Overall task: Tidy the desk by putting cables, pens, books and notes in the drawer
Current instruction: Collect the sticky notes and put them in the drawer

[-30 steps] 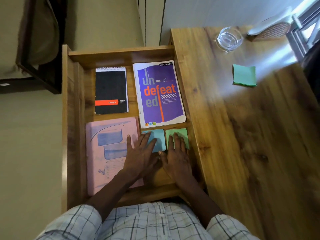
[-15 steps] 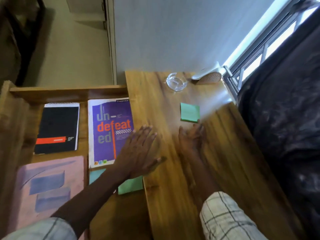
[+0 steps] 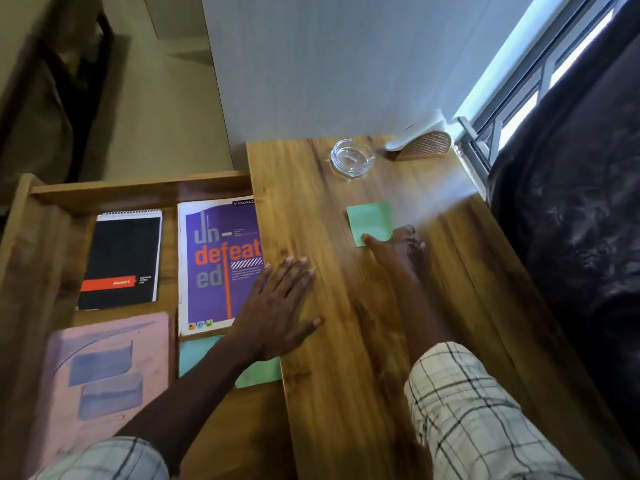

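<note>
A green sticky-note pad [image 3: 369, 220] lies on the wooden desk [image 3: 346, 375]. My right hand [image 3: 398, 249] is at its near edge, thumb on the near corner and fingers curled at the near right side. With fingers spread, my left hand [image 3: 280, 306] rests flat on the desk's left edge, holding nothing. Left of the desk, the open drawer [image 3: 138, 192] holds a black spiral notepad [image 3: 121, 261], a purple notebook [image 3: 214, 258], a pink book [image 3: 104, 375], a blue note pad [image 3: 194, 353] and a green note pad [image 3: 259, 374], the last two partly under my left forearm.
A glass ashtray [image 3: 351, 157] stands at the desk's far edge, with a white and woven object [image 3: 424, 145] in the far right corner. A dark curtain [image 3: 571, 220] hangs along the desk's right side below a window.
Both hands left the note pads in the drawer and moved right over the desk. My right hand reached forward onto the green pad; my left hand settled at the desk edge.
</note>
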